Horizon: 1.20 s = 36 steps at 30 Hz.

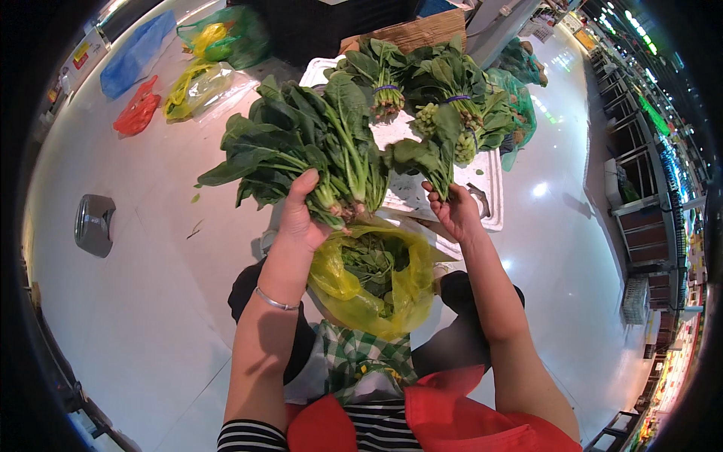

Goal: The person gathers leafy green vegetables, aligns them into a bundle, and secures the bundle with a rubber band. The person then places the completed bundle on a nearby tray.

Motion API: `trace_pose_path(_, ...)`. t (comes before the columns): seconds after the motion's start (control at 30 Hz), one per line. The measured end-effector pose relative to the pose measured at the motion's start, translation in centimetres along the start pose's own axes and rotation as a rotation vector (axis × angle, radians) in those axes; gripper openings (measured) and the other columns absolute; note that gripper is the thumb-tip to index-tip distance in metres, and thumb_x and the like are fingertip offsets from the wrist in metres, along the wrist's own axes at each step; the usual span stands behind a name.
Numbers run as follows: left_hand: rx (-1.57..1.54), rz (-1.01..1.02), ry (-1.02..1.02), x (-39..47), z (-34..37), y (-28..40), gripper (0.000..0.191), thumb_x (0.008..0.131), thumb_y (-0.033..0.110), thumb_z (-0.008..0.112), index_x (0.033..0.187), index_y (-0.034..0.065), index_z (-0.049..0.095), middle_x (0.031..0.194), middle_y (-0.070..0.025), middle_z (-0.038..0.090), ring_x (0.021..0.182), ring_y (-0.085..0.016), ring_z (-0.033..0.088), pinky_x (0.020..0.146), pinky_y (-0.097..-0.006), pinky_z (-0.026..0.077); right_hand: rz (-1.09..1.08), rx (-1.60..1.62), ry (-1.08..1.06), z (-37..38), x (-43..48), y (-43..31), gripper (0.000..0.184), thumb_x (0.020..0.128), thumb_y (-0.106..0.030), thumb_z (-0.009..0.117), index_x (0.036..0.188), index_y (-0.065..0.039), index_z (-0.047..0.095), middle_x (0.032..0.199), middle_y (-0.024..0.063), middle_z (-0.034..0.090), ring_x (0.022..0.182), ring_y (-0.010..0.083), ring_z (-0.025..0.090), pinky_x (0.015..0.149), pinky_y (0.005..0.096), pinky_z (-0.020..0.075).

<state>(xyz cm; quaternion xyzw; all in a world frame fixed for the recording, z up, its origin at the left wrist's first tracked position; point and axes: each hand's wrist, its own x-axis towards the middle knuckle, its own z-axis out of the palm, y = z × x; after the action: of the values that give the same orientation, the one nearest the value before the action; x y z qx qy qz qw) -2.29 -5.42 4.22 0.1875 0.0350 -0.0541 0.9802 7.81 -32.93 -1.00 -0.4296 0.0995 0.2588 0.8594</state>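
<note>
My left hand (301, 217) grips a large loose bunch of spinach (299, 141), roots towards me and leaves fanned out to the far left. Between the thumb and fingers of my right hand (456, 212) is a small spinach sprig (432, 155), held by its stems above a white foam box lid (491, 192). Below and between my hands, an open yellow plastic bag (415, 305) holds loose green leaves (373, 263). On the lid's far side lie spinach bundles (390, 73) tied with purple bands, stems facing me.
Behind the lid stands a cardboard piece (418, 34). Green net bags (522, 113) rest on the right. Plastic bags in red (138, 107), yellow (183, 93), green (248, 34) and blue (138, 56) lie at the far left. A grey object (95, 226) sits on the left floor.
</note>
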Motion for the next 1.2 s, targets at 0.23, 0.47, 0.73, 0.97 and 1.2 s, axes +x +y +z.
trace_pose_path(0.23,-0.015,0.000,-0.075,0.0,-0.4,0.0,0.054,0.076,0.032,0.064,0.117,-0.0001,0.049,0.112,-0.0156,0.058,0.099,-0.029,0.058,0.088,-0.0442,0.047,0.076,0.339,-0.224,-0.3,-2.2,0.0,0.044,0.091,-0.019,0.032,0.125,0.007,0.034,0.112,0.0238,0.051,0.075,0.0208,0.051,0.062,0.0282,0.0481)
trace_pose_path(0.47,0.030,-0.038,-0.066,0.1,-0.7,-0.5,0.055,0.076,0.035,0.063,0.117,0.0000,0.050,0.109,-0.0159,0.059,0.094,-0.029,0.061,0.080,-0.0431,0.052,0.183,-0.084,0.095,-0.4,-1.4,1.5,0.035,0.096,-0.025,0.029,0.116,0.002,0.039,0.085,0.0186,0.062,0.058,0.0150,0.052,0.048,0.0244,0.0439)
trace_pose_path(0.73,0.046,-0.040,-0.048,0.1,-0.2,-0.5,0.057,0.075,0.037,0.064,0.117,0.0011,0.051,0.110,-0.0150,0.059,0.095,-0.028,0.060,0.082,-0.0431,0.050,-0.100,-1.285,0.430,-3.7,-1.7,2.7,0.041,0.092,-0.037,0.043,0.109,0.000,0.047,0.069,0.0189,0.061,0.063,0.0276,0.062,0.054,0.0361,0.0460)
trace_pose_path(0.97,0.051,-0.057,-0.025,0.4,-0.3,-0.6,0.059,0.074,0.037,0.065,0.118,0.0017,0.050,0.110,-0.0149,0.059,0.097,-0.029,0.059,0.083,-0.0434,0.049,-0.655,-1.459,0.251,-3.6,-3.9,-0.6,0.023,0.077,-0.020,0.061,0.092,-0.004,0.064,0.082,0.0161,0.059,0.074,0.0330,0.059,0.067,0.0379,0.0468)
trace_pose_path(1.2,0.071,-0.064,0.015,0.4,-0.2,-0.9,0.059,0.072,0.036,0.068,0.117,0.0024,0.051,0.110,-0.0139,0.059,0.098,-0.029,0.058,0.084,-0.0442,0.048,-0.605,-1.614,0.206,-2.6,-3.2,1.0,0.023,0.068,-0.012,0.060,0.090,-0.004,0.062,0.086,0.0153,0.055,0.079,0.0322,0.057,0.071,0.0389,0.0464)
